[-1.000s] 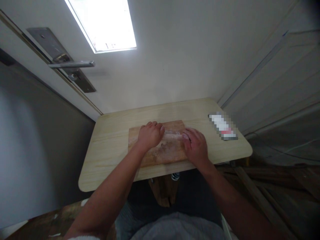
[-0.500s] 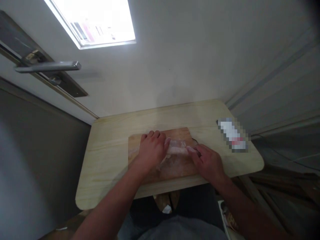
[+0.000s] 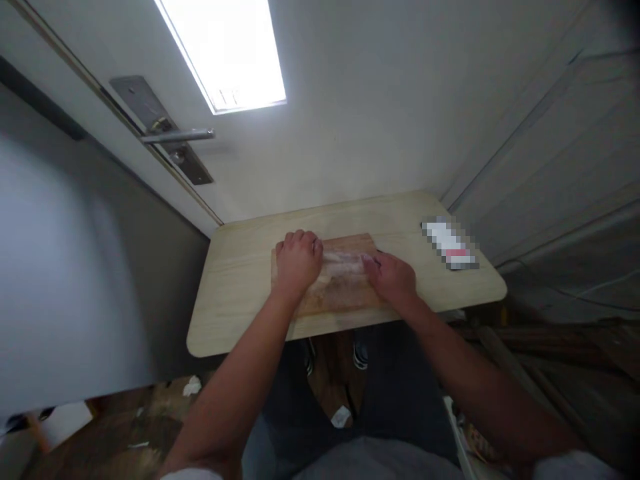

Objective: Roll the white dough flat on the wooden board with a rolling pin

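Observation:
A wooden cutting board (image 3: 345, 297) lies on the small table, smeared with white powder over its middle. Between my hands runs a pale, powder-dusted strip (image 3: 344, 259), blurred, its kind unclear. My left hand (image 3: 299, 257) rests palm down over the board's left part, its fingers curled forward and closed; whatever is under them is hidden. At the right edge of the board my right hand (image 3: 393, 275) is closed, thumb pointing inward at the strip's right end. A dark bit shows by its fingers, too small to name.
The pale wooden table (image 3: 230, 287) stands against a white door with a metal handle (image 3: 180, 135) and a bright window (image 3: 235, 53). A phone-like blurred item (image 3: 450, 245) lies at the table's right. Crumpled paper (image 3: 341, 417) is on the floor between my feet.
The view has shifted, showing more floor and both shoes. My hands stay over the board, with the left fingers still curled and the right hand still closed.

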### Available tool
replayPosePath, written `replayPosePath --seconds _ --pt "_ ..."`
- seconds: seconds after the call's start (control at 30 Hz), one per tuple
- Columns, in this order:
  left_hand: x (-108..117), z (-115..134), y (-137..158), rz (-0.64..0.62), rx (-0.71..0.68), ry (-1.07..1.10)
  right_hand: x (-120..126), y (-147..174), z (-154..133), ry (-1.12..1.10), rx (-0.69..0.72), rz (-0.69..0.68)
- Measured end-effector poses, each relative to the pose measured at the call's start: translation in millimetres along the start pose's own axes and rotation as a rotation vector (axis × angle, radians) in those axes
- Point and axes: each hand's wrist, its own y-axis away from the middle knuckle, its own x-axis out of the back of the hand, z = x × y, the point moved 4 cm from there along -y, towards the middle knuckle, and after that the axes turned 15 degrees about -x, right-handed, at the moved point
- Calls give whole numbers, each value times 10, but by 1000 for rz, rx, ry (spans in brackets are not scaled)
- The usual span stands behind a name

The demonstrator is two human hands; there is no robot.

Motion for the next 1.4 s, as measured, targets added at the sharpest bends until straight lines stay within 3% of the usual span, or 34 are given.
replayPosePath --seconds 0.2,0.5,0.8,1.13,1.3,1.4 --pt "37 50 94 -74 24 -35 96 16 -151 76 -23 -66" --pt "-149 -40 70 -144 14 18 32 0 -109 130 2 -44" --pt "-297 -48 112 -110 -33 51 -139 39 -18 93 112 56" --pt "-263 -22 243 -44 -16 90 -64 186 -6 53 143 99" --pt "-154 -35 191 50 4 102 50 53 -50 -20 107 156" --pt "-124 -37 81 34 14 56 63 -88 -121 -11 85 146"
